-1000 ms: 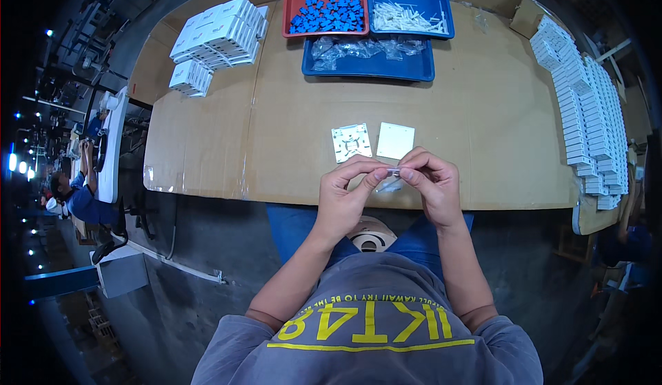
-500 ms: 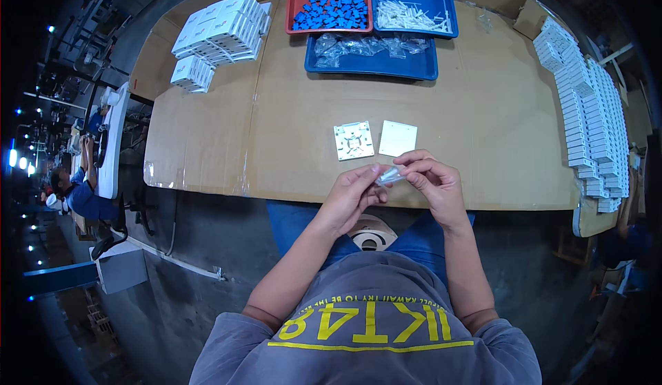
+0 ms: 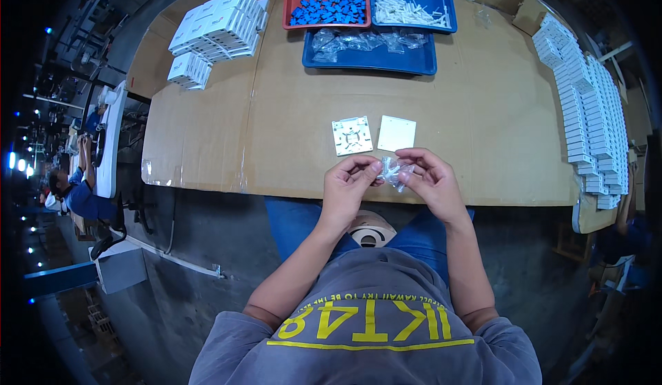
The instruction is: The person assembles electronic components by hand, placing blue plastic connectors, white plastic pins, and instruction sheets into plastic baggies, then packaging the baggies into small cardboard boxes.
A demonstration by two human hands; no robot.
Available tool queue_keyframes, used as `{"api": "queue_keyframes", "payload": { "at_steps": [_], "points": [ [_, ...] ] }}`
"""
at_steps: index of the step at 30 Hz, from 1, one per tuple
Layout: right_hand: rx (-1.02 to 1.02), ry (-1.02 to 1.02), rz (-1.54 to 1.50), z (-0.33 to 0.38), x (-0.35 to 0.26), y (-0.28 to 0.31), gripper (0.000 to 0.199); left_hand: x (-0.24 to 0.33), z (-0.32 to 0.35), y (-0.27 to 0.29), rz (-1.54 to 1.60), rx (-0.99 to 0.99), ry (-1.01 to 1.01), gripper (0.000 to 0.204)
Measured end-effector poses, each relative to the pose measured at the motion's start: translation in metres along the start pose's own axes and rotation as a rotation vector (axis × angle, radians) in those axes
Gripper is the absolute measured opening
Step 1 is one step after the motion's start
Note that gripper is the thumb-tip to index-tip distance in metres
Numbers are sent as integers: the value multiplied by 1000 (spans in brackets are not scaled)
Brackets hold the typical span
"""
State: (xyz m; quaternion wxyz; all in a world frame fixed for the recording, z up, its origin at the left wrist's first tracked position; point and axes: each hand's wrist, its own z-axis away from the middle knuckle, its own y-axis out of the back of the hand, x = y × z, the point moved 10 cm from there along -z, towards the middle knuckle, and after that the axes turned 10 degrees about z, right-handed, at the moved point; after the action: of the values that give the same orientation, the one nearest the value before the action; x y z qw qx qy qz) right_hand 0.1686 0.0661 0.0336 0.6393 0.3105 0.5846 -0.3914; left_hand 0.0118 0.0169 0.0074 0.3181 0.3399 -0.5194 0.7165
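A small clear plastic bag with pale bits inside is held between my two hands over the table's near edge. My left hand pinches its left side between thumb and fingers. On the other side, my right hand grips the bag with thumb and curled fingers. Just beyond my hands lie two square white pieces: an open plate with moulded inner parts on the left, and a plain flat cover on the right. What exactly the bag contains is too small to make out.
At the far side stand a red tray of blue parts, a blue tray of white sticks and another blue tray of clear bags. White plates are stacked at left and right. A co-worker sits far left.
The bag looks more crumpled and spread between my fingers. My left hand has moved slightly up, its fingers now nearer the bag's top.
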Motion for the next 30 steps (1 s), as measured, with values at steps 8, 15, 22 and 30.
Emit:
{"api": "queue_keyframes", "payload": {
  "at_steps": [8,15,22,30],
  "points": [
    [-60,-28,-130,-3,3,-16,37,-2,2,0,-26,-26,-66,16],
    [-54,-55,-99,-6,15,-15,37,-7,2,0,-35,-40,-5,12],
    [-28,-87,-224,-8,12,-16,32,-4,1,7,-7,-4,-67,11],
    [11,-104,-220,-11,25,-12,31,13,2,-7,-49,-28,-127,28]
  ]
}}
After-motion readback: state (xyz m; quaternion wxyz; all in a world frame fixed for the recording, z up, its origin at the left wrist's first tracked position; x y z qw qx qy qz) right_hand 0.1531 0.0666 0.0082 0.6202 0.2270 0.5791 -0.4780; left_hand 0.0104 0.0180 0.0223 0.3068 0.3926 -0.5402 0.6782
